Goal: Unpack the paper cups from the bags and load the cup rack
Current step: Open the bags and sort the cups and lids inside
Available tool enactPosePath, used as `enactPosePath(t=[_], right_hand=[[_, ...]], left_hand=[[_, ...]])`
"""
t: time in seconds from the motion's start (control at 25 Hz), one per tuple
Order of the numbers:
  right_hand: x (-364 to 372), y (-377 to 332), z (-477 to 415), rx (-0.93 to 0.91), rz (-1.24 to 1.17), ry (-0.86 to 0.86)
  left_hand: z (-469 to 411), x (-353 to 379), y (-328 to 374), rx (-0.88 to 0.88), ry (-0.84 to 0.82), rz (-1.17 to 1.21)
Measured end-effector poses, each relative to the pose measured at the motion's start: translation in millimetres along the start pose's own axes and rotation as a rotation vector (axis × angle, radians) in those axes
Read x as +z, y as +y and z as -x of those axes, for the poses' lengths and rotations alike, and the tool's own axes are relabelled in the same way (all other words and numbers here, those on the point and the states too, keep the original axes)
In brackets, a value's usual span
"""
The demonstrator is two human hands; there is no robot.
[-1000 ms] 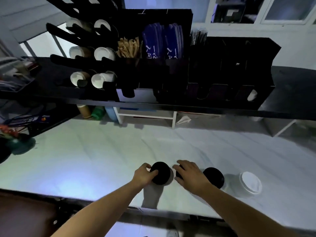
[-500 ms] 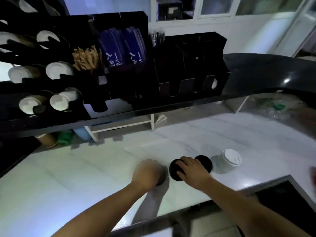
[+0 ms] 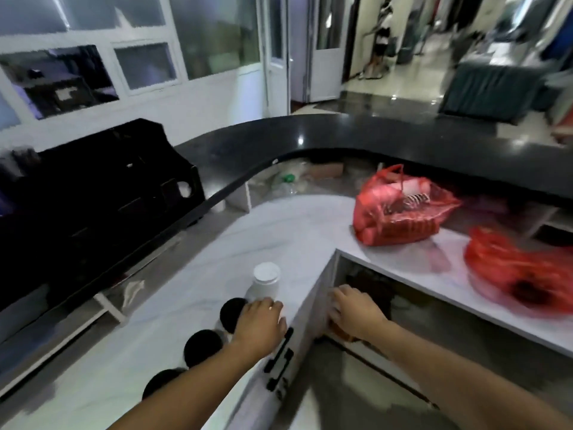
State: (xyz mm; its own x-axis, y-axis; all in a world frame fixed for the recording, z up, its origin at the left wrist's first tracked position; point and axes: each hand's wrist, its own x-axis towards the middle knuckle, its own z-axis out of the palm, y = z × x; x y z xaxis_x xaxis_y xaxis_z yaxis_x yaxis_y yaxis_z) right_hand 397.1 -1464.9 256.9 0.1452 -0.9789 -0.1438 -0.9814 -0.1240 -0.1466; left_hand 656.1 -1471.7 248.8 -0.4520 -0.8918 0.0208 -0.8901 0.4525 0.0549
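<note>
Three black-lidded cups (image 3: 203, 347) stand in a row on the white marble counter (image 3: 279, 231), and a white-lidded cup (image 3: 266, 279) stands just beyond them. My left hand (image 3: 260, 324) rests on the counter's edge against the farthest black lid (image 3: 232, 313), holding nothing that I can see. My right hand (image 3: 356, 311) hangs over the gap between the two counter sections, fingers pointing down near something brown below; it is blurred. Two red plastic bags lie on the right section, the far bag (image 3: 400, 209) holding pale items, the near bag (image 3: 521, 274) blurred.
A black organizer (image 3: 93, 193) stands on the dark raised ledge (image 3: 341, 135) at the left. Clear bags and a box lie under the ledge's curve. An open shelf sits below the right counter. A person stands far off in the hallway.
The view has swung right, off the cup rack and onto the red bags. My right hand left the black-lidded cup and moved right over the gap. My left hand shifted to the counter edge.
</note>
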Motion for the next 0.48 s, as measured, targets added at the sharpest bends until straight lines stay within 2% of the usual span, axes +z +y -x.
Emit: enactPosePath(t=[0.2, 0.48], right_hand=[[-22, 144, 62, 0.208, -0.121, 0.084], [-45, 346, 149, 0.409, -0.115, 0.154]], left_hand=[[-83, -5, 135, 0.174, -0.004, 0.062], [-189, 2, 349, 0.434, -0.057, 0.018]])
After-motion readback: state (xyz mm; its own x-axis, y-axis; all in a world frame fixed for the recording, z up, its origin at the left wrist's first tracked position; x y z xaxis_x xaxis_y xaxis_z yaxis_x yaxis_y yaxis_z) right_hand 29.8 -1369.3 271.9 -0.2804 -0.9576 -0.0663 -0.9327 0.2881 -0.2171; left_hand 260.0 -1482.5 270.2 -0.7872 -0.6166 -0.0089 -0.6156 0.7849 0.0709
